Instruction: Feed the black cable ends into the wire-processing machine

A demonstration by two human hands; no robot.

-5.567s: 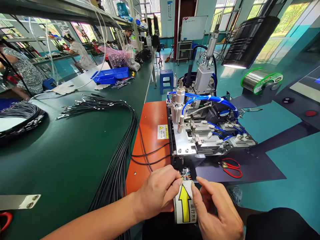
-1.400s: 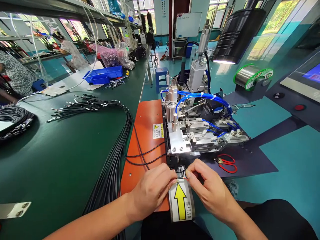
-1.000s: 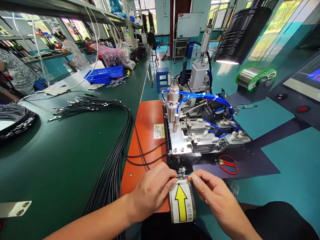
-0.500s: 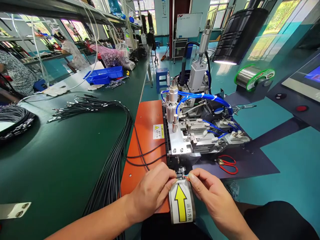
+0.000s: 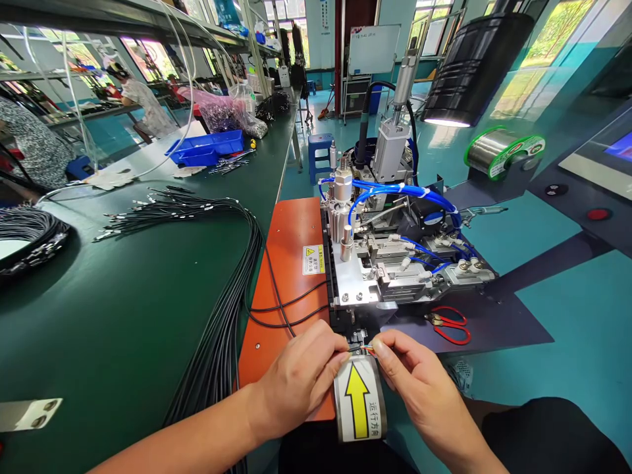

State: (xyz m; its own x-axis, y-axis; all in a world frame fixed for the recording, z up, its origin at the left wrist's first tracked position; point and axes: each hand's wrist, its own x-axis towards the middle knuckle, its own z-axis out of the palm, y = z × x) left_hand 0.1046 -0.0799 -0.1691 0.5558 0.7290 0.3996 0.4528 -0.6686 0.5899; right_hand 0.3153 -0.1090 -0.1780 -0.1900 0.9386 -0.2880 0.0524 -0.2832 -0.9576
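Note:
My left hand (image 5: 307,368) pinches a thin black cable (image 5: 353,349) close to its stripped end. Fine coloured wires (image 5: 367,347) come out of that end, and the thumb and forefinger of my right hand (image 5: 409,372) are closed on them. Both hands are just above the front of a metal machine (image 5: 355,283), over a rounded plate with a yellow arrow (image 5: 357,401). Left of my hands, a thick bundle of black cables (image 5: 217,336) runs along the edge of the green table. The wire tips inside my right fingers are hidden.
Red-handled scissors (image 5: 449,324) lie on the dark shelf at right. A solder spool (image 5: 503,153) and a black lamp (image 5: 476,69) are beyond. On the green table (image 5: 123,329) are a cable coil (image 5: 34,240) and blue bins (image 5: 207,148). A person (image 5: 143,99) sits in the background.
Hardly anything differs. The coloured wires between my fingers show slightly more plainly; both hands keep their hold in the same place.

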